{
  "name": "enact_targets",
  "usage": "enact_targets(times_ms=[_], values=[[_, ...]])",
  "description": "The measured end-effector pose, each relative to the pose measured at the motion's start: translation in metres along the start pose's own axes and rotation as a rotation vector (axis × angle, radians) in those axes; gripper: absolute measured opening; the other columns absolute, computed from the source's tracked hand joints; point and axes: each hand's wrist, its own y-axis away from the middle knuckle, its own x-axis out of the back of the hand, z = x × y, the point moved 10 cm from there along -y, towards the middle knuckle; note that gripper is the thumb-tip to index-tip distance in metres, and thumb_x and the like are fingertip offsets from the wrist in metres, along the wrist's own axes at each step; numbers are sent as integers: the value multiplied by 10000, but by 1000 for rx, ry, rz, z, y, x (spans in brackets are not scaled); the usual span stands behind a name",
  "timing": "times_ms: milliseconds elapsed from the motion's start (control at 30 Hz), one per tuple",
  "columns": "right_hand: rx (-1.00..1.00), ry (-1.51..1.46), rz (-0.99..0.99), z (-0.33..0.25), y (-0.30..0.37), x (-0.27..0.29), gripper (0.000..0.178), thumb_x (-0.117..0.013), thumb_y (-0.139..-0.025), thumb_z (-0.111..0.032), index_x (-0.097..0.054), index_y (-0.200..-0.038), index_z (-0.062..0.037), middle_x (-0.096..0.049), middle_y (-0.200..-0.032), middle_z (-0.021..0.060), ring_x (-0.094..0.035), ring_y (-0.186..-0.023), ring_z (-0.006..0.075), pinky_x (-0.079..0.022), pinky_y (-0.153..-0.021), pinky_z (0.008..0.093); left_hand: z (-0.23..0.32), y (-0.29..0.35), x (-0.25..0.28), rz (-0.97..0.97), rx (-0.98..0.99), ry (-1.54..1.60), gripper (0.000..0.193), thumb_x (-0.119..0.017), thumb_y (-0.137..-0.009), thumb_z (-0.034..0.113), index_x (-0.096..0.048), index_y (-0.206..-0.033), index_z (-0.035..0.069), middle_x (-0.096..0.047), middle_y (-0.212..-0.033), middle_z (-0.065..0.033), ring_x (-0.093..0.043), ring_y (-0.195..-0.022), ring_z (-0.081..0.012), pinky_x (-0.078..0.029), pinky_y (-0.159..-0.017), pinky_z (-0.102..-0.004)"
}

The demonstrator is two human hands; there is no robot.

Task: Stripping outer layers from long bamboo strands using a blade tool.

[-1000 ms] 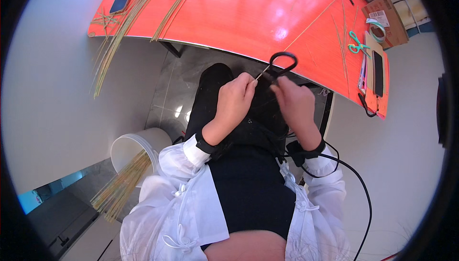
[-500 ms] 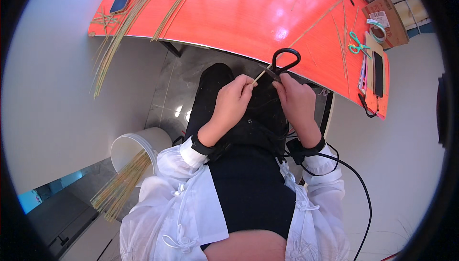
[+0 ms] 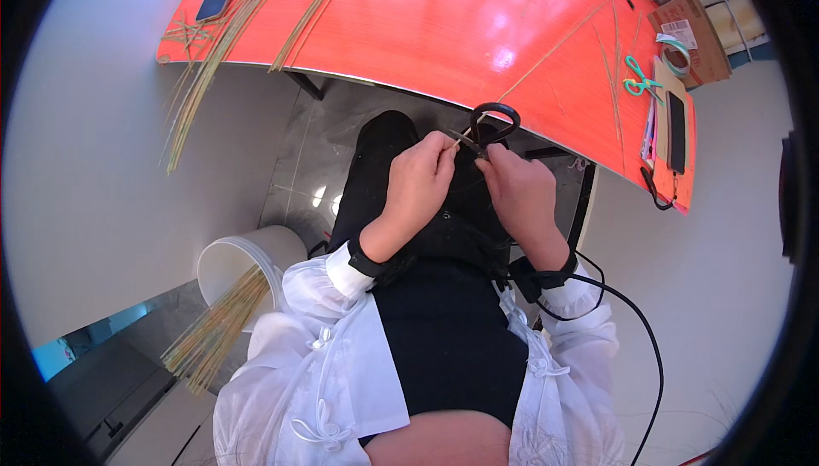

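A: Where is the long, thin, straw-coloured strip (image 3: pixel 556 48)?
B: Its near end is in the left hand (image 3: pixel 418 169), which is closed in a pinch — the rest runs straight over the glossy red table (image 3: pixel 426 31).
A: And the right hand (image 3: pixel 522 184)?
B: It is closed around the grey metal scissors with black looped handles (image 3: pixel 510 110); these cross the strip near the left hand — touching or not, I cannot tell.

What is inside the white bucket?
A bundle of thin yellowish strips sticks out of the white bucket. The bucket's wall covers the bottom, so that cannot be seen.
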Motion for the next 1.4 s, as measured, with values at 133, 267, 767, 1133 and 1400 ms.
enact_targets(times_ms=[133,267,767,1133,1400], values=[[2,40,53,10,-8,9,193,-653,-909,-275,-550,-871,-116,-595,-687,80,-607,-612,318,-445,-562,411,1,0,1,0,8,45,76,-616,-932,79,-633,-947,7,-621,-745,-145,-619,-648,-259,-461,-590,-350],[-24,1,15,3,-1,4,185,-665,-899,-265,-557,-875,-117,-607,-698,79,-612,-622,317,-447,-564,410,-2,-1,-1,11,7,56,87,-613,-936,84,-640,-957,5,-620,-743,-136,-600,-631,-237,-456,-586,-340],[-88,22,57,28,-11,6,185,-667,-899,-258,-559,-899,-108,-593,-698,91,-611,-625,318,-443,-554,419,-38,7,-36,-280,448,790,179,-553,-1009,174,-647,-981,24,-455,-675,65,-383,-591,-43,-309,-562,-219],[-18,41,64,14,-8,9,191,-667,-899,-261,-549,-884,-111,-597,-704,87,-603,-624,314,-434,-555,410,-38,23,-53,-456,755,1225,179,-548,-1017,201,-631,-993,43,-375,-607,80,-305,-505,-38,-326,-568,-215],[-7,8,45,10,-5,7,190,-675,-893,-252,-552,-876,-108,-589,-697,82,-599,-609,308,-431,-550,411,-36,24,-59,-489,768,1334,169,-525,-1026,176,-625,-999,43,-378,-615,80,-303,-481,-35,-336,-567,-214]])
